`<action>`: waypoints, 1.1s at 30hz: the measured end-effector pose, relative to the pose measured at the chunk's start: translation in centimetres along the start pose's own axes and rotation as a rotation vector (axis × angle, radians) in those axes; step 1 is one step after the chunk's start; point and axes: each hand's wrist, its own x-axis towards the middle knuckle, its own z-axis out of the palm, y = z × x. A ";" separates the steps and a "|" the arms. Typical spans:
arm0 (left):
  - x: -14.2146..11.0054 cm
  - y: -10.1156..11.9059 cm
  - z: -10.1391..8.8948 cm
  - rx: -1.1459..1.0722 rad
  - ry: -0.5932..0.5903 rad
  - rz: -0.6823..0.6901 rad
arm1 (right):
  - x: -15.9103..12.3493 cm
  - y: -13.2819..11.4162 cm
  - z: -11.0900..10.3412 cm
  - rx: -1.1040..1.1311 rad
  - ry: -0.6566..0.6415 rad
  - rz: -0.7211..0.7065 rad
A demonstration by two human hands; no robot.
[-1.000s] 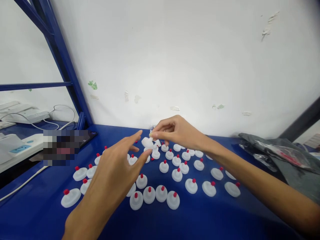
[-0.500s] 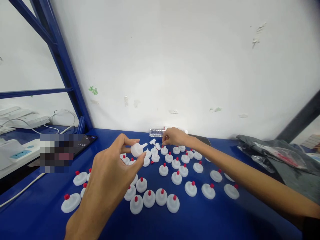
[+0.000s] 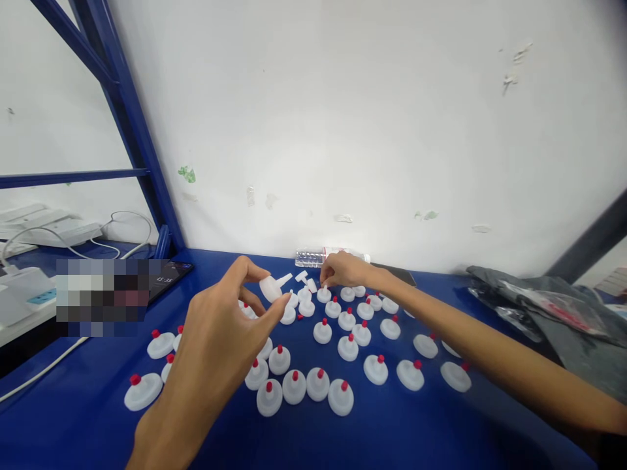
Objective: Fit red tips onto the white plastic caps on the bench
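Observation:
My left hand pinches a white plastic nozzle cap between thumb and fingers, its bare spout tilted up to the right. Farther back, my right hand has its fingertips closed at the spout of a standing nozzle cap; whatever they grip there is hidden. Many similar white caps with red tips, such as this front nozzle cap, stand spread over the blue table. Behind my left fingers are several white caps without red tips, and a loose red tip lies near them.
Against the wall lies a clear plastic bottle, with a dark flat object beside it. At left are a phone, a white power strip and cables. Grey plastic bags lie at right. A blue frame post rises at left.
The white nozzle cap has passed from my right hand into my left, which was open before. My right hand has moved back and right to a standing cap.

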 end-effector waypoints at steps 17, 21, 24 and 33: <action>-0.2 -0.3 0.5 0.007 -0.074 0.028 | -3.7 0.2 -0.9 0.387 0.274 -0.117; -0.4 0.3 0.5 0.000 -0.099 -0.020 | -6.2 -1.6 -1.6 0.605 0.352 -0.212; -0.4 0.2 0.8 -0.002 -0.104 -0.018 | -7.6 -3.4 -1.9 0.773 0.384 -0.278; -0.6 0.4 1.1 0.015 -0.111 -0.014 | -8.9 -6.1 -1.2 1.128 0.338 -0.445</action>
